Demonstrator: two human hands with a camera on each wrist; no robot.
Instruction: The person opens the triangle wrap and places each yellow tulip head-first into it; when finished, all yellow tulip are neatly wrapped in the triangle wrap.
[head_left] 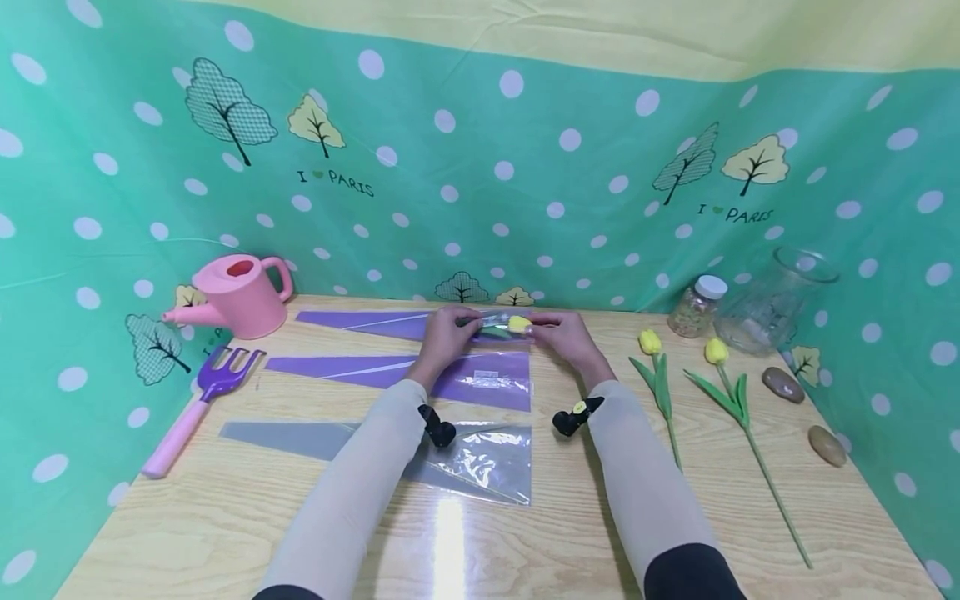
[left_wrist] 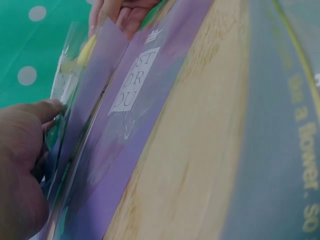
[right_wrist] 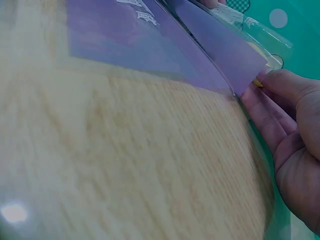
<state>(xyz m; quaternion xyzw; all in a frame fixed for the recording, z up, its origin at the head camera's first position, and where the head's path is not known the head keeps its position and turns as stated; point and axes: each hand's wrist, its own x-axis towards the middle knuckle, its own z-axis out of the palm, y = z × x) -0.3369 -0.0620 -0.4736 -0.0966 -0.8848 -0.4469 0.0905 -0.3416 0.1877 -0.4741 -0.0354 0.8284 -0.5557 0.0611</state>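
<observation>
At the far edge of the pale wooden table [head_left: 225, 517], the left hand [head_left: 444, 332] and the right hand [head_left: 564, 333] both pinch a long purple cellophane flower sleeve [head_left: 375, 323], with a yellow artificial tulip [head_left: 517, 324] between them at its wide mouth. The left fingers [left_wrist: 45, 110] curl on the sleeve's clear edge; the right fingertips [right_wrist: 280, 85] clamp its corner. Two more purple sleeves lie nearer, and two loose yellow tulips [head_left: 654, 367] rest to the right.
</observation>
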